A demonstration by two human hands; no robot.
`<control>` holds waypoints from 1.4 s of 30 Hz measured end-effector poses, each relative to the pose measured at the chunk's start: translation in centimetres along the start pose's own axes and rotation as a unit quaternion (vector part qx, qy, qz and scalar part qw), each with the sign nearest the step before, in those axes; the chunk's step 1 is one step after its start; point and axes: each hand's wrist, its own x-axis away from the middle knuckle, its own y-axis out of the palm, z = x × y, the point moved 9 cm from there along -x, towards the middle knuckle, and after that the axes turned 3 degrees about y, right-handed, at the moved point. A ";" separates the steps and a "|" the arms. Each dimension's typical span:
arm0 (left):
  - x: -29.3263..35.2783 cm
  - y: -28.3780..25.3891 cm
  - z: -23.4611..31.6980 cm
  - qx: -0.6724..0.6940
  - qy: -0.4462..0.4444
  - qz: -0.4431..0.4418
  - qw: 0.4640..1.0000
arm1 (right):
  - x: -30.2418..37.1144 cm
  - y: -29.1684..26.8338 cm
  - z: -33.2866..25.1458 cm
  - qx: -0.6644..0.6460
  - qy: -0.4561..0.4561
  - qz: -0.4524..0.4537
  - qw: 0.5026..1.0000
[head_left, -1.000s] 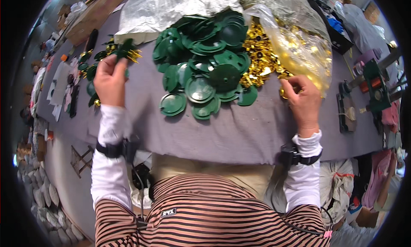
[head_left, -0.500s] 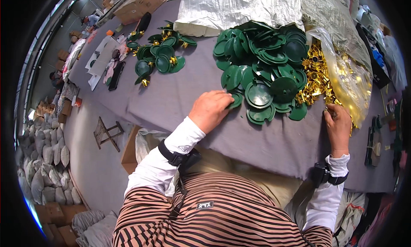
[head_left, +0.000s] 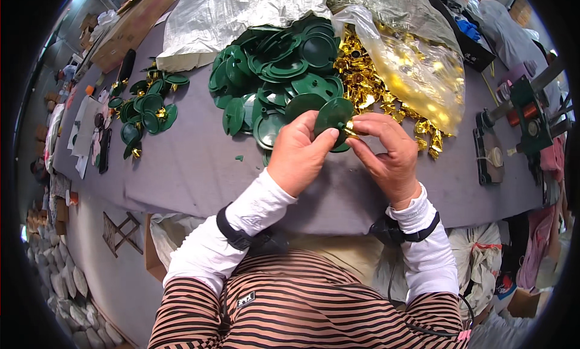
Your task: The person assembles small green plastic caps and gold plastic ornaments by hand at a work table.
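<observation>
Above the near part of the table, my left hand (head_left: 300, 151) pinches a round green plastic disc (head_left: 334, 113), tilted up on its edge. My right hand (head_left: 389, 158) closes its thumb and fingers on a small shiny gold piece (head_left: 350, 130), held against the middle of the disc. Just beyond my hands lies a heap of green discs (head_left: 318, 50). Beside it, small gold pieces (head_left: 357, 77) spill from a clear plastic bag (head_left: 402, 62). At the left, several green discs with gold pieces on them form a smaller group (head_left: 152, 103).
A silvery woven sack (head_left: 235, 16) covers the table's far side. A dark phone-like slab (head_left: 105, 151) and papers lie at the left. To the right stand a green metal hand-press-like device (head_left: 531, 116) and a black box (head_left: 468, 35). A folding stool (head_left: 121, 233) is on the floor.
My left hand has lifted a green disc off the table. My right hand has come left from the gold pile with a gold piece and meets the disc. The view has swung right.
</observation>
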 end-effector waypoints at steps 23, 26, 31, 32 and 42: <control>0.8 0.9 -0.2 0.083 -0.057 0.015 0.995 | 0.4 -0.2 -2.1 0.043 -0.098 0.025 0.994; 0.8 0.4 -0.4 -0.023 -0.010 0.012 1.000 | 0.2 -0.3 0.3 -0.064 0.000 0.024 0.998; 2.5 1.8 3.4 -0.361 0.140 0.038 0.921 | 0.7 -0.4 0.0 -0.029 0.023 0.024 0.999; 2.8 2.2 3.9 -0.395 0.201 0.033 0.896 | 0.8 -0.4 0.3 -0.031 0.038 0.025 0.998; 3.2 1.9 4.9 -0.388 0.245 0.063 0.886 | 3.9 4.6 6.1 -0.575 0.375 0.006 0.727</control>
